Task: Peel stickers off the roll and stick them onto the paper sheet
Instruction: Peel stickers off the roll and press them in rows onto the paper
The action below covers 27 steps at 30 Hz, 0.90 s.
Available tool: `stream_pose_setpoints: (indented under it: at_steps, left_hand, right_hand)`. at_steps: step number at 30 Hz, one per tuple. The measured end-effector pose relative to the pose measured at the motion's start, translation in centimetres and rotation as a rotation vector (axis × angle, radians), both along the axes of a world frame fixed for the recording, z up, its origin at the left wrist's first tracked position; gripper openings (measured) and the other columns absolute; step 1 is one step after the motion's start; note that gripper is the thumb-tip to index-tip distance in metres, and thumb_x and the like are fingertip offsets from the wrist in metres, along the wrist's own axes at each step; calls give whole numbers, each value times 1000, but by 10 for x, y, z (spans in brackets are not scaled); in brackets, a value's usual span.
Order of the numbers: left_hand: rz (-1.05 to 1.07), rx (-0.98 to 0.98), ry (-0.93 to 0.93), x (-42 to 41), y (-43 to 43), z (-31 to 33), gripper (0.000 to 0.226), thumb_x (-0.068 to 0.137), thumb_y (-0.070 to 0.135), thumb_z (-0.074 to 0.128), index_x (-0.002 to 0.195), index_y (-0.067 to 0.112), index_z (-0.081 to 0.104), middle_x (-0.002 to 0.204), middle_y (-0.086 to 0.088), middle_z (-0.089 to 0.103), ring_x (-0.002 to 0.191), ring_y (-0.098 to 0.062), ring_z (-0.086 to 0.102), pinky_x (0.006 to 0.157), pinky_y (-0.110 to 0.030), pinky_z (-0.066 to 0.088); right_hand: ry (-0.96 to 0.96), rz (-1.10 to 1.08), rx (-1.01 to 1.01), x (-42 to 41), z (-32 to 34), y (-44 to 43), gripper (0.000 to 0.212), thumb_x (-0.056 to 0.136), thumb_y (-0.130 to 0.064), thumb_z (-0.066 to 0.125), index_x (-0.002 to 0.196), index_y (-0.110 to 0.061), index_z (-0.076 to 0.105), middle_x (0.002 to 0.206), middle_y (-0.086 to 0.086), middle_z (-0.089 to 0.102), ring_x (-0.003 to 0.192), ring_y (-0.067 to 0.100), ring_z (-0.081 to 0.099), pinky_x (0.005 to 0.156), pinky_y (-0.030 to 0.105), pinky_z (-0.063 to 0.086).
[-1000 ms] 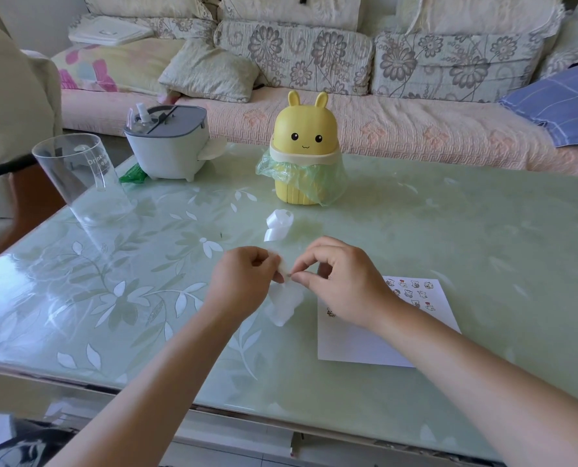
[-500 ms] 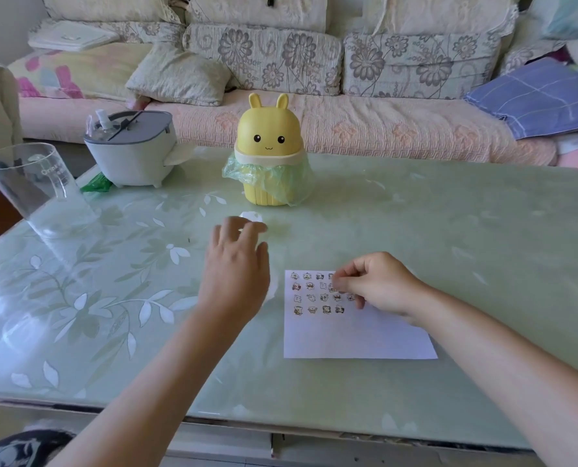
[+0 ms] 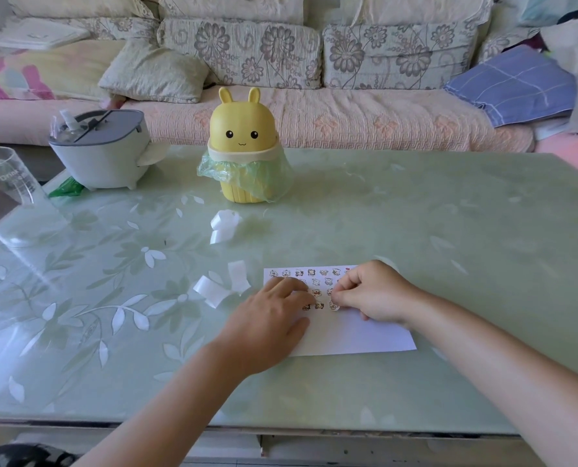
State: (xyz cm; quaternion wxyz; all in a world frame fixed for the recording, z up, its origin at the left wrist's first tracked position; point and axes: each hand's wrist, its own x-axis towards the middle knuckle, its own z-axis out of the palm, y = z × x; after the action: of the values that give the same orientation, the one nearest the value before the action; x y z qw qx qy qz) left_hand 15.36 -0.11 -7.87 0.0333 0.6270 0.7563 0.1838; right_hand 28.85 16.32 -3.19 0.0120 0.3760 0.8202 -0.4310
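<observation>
right hand [image 3: 371, 291], fingers curled, pinches a small sticker [image 3: 334, 305] onto the paper sheet [image 3: 365, 335] near-centre on the tabletop [image 3: 415, 230]; left hand [image 3: 274, 318] presses flat, fingers straight; sticker likely flimsy, tacky, best held by one edge.

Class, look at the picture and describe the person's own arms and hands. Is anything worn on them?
Both arms are bare as far as the picture shows. No sleeve reaches the left forearm or the right forearm. The left hand and the right hand wear no gloves. No watch, bracelet or ring shows on either.
</observation>
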Motion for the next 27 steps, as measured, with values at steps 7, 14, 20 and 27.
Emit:
stream_pose_setpoints:
  at_steps: [7,14,20,27]
  left_hand:
    - [2,-9,5,1,1,1,39,89,40,37,120,27,57,125,10,52,115,-16,47,87,-39,50]
    - [-7,32,107,8,-1,1,38,91,25,40,125,33,53,123,5,51,107,-21,48,84,-35,49]
    - [-13,19,206,13,-2,1,44,92,22,41,130,43,50,123,4,52,106,-23,49,85,-31,44]
    - [25,32,214,17,3,3,43,89,27,36,127,41,53,120,6,53,103,-23,49,81,-33,48]
  right_hand:
    - [-13,-17,36,-3,-3,-2,13,83,-15,66,75,-15,76,62,-4,63,50,13,48,51,18,40]
    - [-51,-8,147,-8,-2,-8,17,82,-14,63,71,-19,75,63,-8,64,55,13,53,47,16,39]
    - [-156,11,352,-12,3,-11,11,78,-24,70,69,-31,73,77,-17,68,80,13,65,59,21,46]
    - [-136,0,596,7,3,-11,32,80,-56,71,104,-35,67,96,-15,59,100,13,60,74,26,43]
